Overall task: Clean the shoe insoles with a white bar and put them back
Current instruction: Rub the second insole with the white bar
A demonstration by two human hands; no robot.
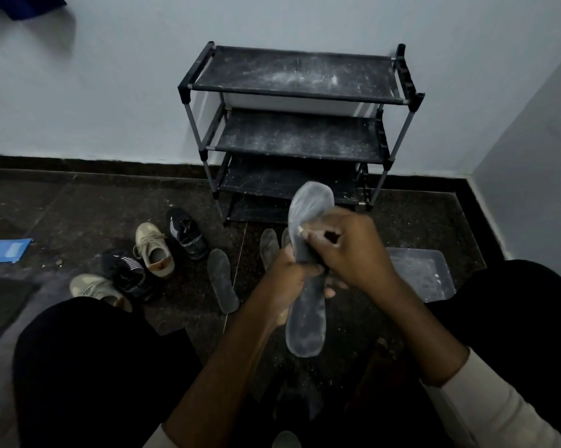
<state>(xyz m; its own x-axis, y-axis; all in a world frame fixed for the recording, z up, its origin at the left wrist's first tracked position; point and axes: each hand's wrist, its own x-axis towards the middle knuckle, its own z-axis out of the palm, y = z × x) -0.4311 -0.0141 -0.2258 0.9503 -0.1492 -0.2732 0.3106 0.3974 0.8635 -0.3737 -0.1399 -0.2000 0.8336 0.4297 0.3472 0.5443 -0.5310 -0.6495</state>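
Observation:
A grey insole, whitened with powder, is held upright in front of me. My left hand grips it round the middle from the left. My right hand pinches a small white bar and presses it against the insole's upper half. Another dark insole lies flat on the floor to the left. Two more insoles lie behind my hands, partly hidden. Two beige shoes and two black shoes stand on the floor at the left.
A black shoe rack with dusty shelves stands against the wall ahead. A clear plastic tray sits on the floor at the right. A blue packet lies at the far left. My knees frame the lower view.

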